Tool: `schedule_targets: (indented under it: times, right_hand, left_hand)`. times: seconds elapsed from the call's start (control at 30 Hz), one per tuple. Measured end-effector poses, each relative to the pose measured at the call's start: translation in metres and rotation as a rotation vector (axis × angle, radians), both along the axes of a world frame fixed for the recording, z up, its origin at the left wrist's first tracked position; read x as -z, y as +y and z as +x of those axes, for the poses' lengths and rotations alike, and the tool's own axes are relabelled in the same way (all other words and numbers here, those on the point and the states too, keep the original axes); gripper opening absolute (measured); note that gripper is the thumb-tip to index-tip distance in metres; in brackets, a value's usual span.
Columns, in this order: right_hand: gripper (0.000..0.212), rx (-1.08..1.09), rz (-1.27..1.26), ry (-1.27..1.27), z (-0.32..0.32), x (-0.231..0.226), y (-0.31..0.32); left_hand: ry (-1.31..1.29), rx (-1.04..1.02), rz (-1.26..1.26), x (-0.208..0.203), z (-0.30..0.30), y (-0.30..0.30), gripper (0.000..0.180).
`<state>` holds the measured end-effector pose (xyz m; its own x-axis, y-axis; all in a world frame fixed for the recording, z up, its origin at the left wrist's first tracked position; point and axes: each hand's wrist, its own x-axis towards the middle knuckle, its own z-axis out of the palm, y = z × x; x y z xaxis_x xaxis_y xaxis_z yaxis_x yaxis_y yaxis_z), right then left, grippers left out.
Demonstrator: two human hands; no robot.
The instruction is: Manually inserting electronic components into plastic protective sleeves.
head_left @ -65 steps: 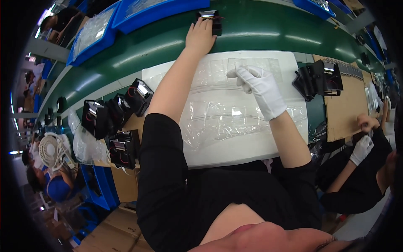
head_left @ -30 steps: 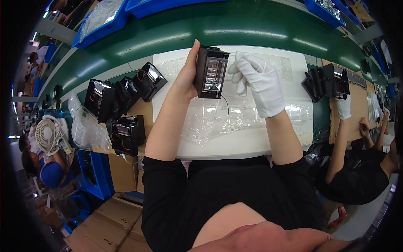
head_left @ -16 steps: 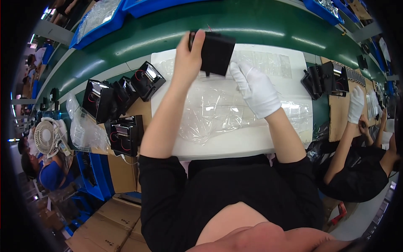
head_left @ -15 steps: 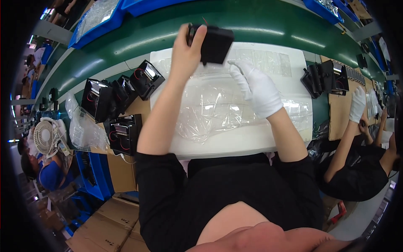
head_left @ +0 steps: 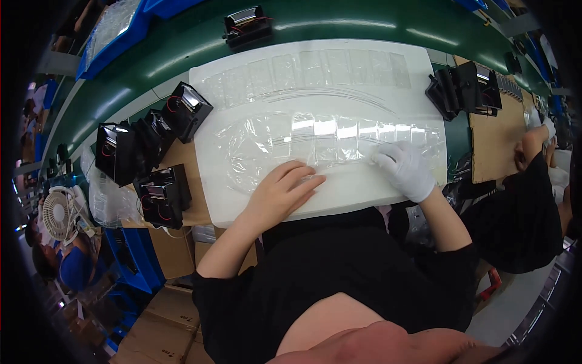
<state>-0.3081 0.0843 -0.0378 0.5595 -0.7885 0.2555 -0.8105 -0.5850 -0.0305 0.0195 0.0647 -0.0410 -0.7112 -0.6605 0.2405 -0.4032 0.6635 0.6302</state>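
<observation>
A white foam board (head_left: 354,195) lies in front of me, with clear plastic film (head_left: 254,136) spread over its middle. My bare left hand (head_left: 285,191) rests on the board at the film's near edge, its fingers stretched out and slightly apart. To its right, my white-gloved right hand (head_left: 405,173) has its fingers curled together, fingertips at the near edge of a row of clear film pieces (head_left: 348,132); the exact grip is partly hidden. Beyond the board, a black box-shaped unit (head_left: 245,33) with a shiny strip stands on the green tabletop (head_left: 339,31).
Several similar black units stand at the left (head_left: 118,155) and right (head_left: 467,91) of the board. Another row of clear pieces (head_left: 285,70) lies along its far side. Blue bins (head_left: 109,36) line the far left. A co-worker's arm (head_left: 532,139) is at the right.
My left hand has let go of the black unit, now standing beyond the board, and has come down to the film. My right hand has moved nearer, down to the film's near edge.
</observation>
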Motion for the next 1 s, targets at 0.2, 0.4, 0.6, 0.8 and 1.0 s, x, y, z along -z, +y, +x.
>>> schedule_targets:
  times: [0.2,0.4,0.6,0.8,1.0]
  right_hand:
    - [0.015,0.089,0.364,0.179,-0.022,-0.011,-0.013]
    - [0.008,-0.041,0.130,0.337,-0.047,-0.018,-0.007]
    - [0.019,0.103,0.347,-0.065,-0.077,-0.049,0.023]
    - [0.031,0.663,0.347,-0.421,-0.099,-0.066,0.038]
    - [0.037,0.374,0.450,-0.065,-0.101,-0.050,0.009]
  left_hand:
    - [-0.007,-0.141,0.034,0.011,-0.007,0.005,0.035]
    - [0.038,-0.197,0.046,0.011,-0.013,0.008,0.034]
    - [-0.063,-0.216,-0.057,-0.003,-0.014,0.010,0.028]
    - [-0.170,-0.096,-0.263,-0.036,-0.042,-0.006,0.029]
    - [-0.010,0.295,-0.273,-0.007,-0.157,0.004,0.059]
